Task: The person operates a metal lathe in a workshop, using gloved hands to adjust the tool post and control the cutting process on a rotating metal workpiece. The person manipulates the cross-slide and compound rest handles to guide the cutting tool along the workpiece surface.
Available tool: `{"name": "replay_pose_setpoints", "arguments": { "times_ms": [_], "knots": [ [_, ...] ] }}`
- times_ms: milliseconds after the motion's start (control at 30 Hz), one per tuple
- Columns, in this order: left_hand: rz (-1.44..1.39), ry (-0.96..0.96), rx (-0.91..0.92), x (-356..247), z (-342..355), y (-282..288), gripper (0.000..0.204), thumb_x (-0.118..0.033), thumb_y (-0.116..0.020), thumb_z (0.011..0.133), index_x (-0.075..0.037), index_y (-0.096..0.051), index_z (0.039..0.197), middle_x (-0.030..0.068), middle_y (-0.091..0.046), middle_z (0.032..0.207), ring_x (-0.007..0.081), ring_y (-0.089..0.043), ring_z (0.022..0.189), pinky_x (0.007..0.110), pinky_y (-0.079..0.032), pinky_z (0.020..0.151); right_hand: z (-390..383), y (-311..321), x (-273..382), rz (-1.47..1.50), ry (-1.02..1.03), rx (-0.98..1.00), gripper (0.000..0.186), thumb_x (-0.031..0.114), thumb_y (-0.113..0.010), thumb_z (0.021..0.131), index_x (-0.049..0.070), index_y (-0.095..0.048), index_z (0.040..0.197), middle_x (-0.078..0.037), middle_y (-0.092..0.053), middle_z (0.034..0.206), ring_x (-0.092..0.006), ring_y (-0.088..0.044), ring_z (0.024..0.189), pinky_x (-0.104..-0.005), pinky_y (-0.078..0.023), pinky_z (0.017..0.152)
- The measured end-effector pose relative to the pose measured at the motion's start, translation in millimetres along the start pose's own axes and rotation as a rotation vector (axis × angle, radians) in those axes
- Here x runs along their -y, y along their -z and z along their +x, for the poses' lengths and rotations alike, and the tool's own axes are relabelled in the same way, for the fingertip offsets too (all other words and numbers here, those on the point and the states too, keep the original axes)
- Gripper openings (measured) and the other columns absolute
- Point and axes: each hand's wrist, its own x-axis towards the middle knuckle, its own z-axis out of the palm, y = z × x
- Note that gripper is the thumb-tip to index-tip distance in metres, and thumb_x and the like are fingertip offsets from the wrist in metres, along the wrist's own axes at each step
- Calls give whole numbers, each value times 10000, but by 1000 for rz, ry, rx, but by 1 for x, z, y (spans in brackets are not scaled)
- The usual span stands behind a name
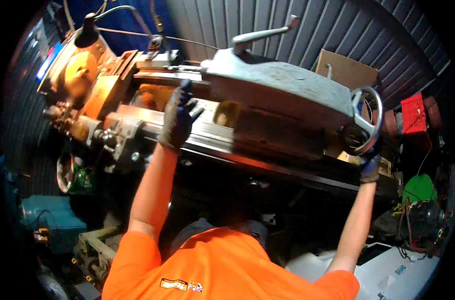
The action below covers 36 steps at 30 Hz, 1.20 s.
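A grey lathe tailstock [282, 82] stands on the bed of a metal lathe, with a lever on top and a shiny handwheel [379, 122] at its right end. My right hand [370, 167], in a dark glove, is at the wheel's lower rim and closed on it; its fingers are partly lost in shadow. Left of the tailstock, my left hand [179, 117] is raised over the lathe bed [202, 132]. That hand wears a dark glove, its fingers are apart, and it holds nothing. The tailstock's spindle [185, 68] points left beyond my fingertips.
To the left are the lathe carriage [125, 127], a carriage handwheel [63, 172] and a black lamp [87, 35]. A teal machine housing [52, 220] stands at lower left. Corrugated wall [307, 30] rises behind. A white panel [387, 280] lies at lower right, near a green disc [420, 189].
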Motion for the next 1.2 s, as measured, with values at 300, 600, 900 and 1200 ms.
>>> {"name": "replay_pose_setpoints", "arguments": {
  "times_ms": [300,600,900,1200],
  "knots": [
    [-26,-84,-62,28,55,-34,528,-454,-472,1019,-175,-442,1467,51,-493,1438,206,-475,1307,425,-428,1042,49,-58,-29,-857,200,334,642,457,-636,878,69,-517,1375,-111,-584,1359,-305,-569,1225,-439,-424,1085],
    [83,-379,-214,60,94,-37,462,-391,-746,901,-60,-555,1161,-19,-569,1033,73,-511,903,236,-453,802,106,-16,-50,-198,80,-238,585,410,-567,950,-13,-495,1347,-141,-586,1287,-275,-579,1181,-406,-449,1041],
    [330,-495,-478,101,97,-45,894,-496,-711,825,55,-320,1410,193,-527,1246,292,-526,1150,392,-431,987,102,-171,-51,-511,-51,-177,577,417,-574,948,-2,-494,1337,-134,-578,1286,-271,-570,1180,-406,-440,1043],
    [196,-527,-414,69,82,-51,891,-401,-763,735,47,-356,1389,160,-573,1176,255,-581,1040,407,-473,947,98,-241,-72,-666,-201,-161,569,423,-581,946,9,-493,1327,-126,-571,1286,-268,-561,1179,-406,-432,1046]
  ]
}}
